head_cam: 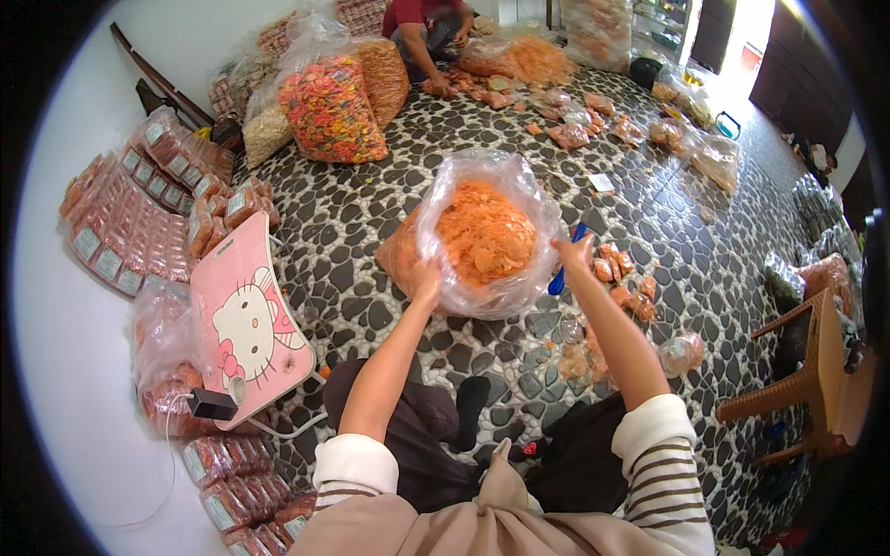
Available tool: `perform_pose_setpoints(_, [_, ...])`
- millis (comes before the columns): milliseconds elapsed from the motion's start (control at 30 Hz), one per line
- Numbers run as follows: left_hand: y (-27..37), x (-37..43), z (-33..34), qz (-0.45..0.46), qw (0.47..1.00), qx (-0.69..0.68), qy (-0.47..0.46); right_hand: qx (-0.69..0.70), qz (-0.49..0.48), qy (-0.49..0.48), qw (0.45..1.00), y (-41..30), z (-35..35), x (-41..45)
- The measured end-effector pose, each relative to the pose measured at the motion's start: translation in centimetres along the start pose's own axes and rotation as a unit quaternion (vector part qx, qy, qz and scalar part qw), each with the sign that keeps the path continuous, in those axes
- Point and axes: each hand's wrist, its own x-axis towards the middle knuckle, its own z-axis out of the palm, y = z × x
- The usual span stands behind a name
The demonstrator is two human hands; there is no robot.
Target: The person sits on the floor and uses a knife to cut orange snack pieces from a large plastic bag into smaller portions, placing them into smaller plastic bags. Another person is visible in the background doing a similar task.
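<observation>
A large clear plastic bag [452, 167] with a wide rolled mouth stands on the floor before me. Thin orange chips [487, 233] fill it. My left hand [425, 278] grips the bag's rim on its near left side. At the right rim is my right hand [576, 254], its fingers at the plastic. A blue-handled tool [557, 281], perhaps a knife or cutter, lies along that hand; the picture does not settle whether the hand holds it or it rests beneath. Small packed orange bags [612, 263] lie on the floor just right of my right hand.
A pink folding table [236, 278] stands tilted at left, beside stacked packets [125, 236]. Tall bags of colourful snacks [330, 111] stand behind. Another person [424, 42] crouches at the back among loose packets. A brown plastic chair [820, 375] is at right.
</observation>
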Motion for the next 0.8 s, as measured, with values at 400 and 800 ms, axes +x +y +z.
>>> perform_pose_setpoints(400, [2.8,-0.6,-2.2,0.140,0.976,0.155,0.058,0.156,-0.024,-0.063,0.986,-0.5,-3.8,-2.5])
perform_pose_setpoints(800, [7.4,-10.8,10.1,0.509,0.785,0.337,-0.105,0.101,0.058,-0.193,0.974,7.6,-15.5,3.3])
